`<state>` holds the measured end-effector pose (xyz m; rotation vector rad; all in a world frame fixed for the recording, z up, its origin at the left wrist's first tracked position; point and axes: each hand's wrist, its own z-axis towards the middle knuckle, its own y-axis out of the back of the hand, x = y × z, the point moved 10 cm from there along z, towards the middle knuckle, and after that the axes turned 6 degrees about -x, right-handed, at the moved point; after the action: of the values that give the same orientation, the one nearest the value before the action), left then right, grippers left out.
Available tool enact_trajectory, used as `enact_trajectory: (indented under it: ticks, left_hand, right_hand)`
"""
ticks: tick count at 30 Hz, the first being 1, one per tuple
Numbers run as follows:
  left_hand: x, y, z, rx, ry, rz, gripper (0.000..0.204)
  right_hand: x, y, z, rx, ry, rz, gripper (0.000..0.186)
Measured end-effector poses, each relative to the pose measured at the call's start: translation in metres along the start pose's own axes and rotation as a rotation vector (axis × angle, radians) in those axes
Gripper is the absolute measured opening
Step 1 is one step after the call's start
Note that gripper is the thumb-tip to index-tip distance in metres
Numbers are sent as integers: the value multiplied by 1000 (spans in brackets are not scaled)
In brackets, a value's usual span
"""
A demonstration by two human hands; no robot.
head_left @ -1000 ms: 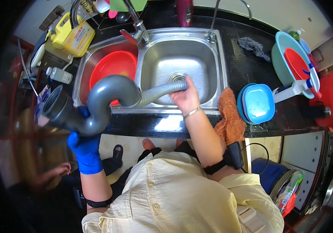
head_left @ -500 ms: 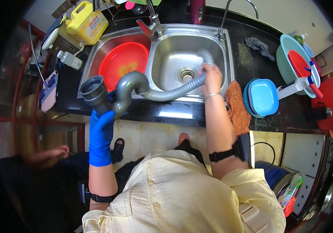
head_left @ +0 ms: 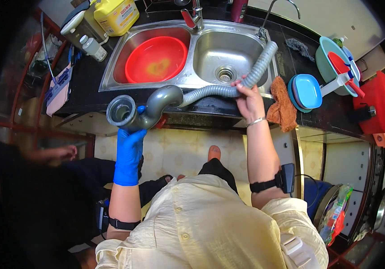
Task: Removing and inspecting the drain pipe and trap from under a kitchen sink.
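A grey drain pipe (head_left: 162, 101) is held in both my hands in front of the double sink (head_left: 120, 62). Its wide threaded collar is at the left, followed by an S-shaped bend and a ribbed flexible hose. My left hand (head_left: 130, 142), in a blue rubber glove, is wrapped round the pipe just under the collar. Bare, with a bracelet at the wrist, my right hand (head_left: 249, 104) grips the ribbed hose, whose free end points up over the right basin (head_left: 210, 54). A red plastic basin (head_left: 134, 60) with a little yellowish liquid sits in the left bowl.
Right of the sink lie an orange-brown cloth (head_left: 283, 105), stacked blue dishes (head_left: 307, 92) and a pale green tub (head_left: 329, 56). A yellow jug (head_left: 118, 18) and a white bottle (head_left: 94, 48) stand at left. Another person's hand (head_left: 67, 153) shows at lower left.
Both hands and the pipe have shifted toward me relative to the sink. The collar's opening has tipped toward me, and the hose's free end now stands higher and farther right.
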<state>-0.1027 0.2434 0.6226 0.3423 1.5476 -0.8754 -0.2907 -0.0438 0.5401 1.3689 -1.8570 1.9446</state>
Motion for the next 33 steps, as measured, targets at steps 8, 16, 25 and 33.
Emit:
enact_trajectory:
  ticks: [8,16,25,33]
  left_hand:
    - [27,61,-49,-71,89,-158,62]
    - [12,111,-75,-30,-142,188,52]
    - [-48,95,-87,-173,-483,344,52]
    - [-88,94,-125,-369,-651,276,49]
  right_hand:
    - [-49,-63,-109,298,-11,-184,37]
    - [-87,-98,-144,613,-14,-375,32]
    - [-87,-198,-132,714,62,-447,33]
    - [-100,-278,-160,814,38,-425,36]
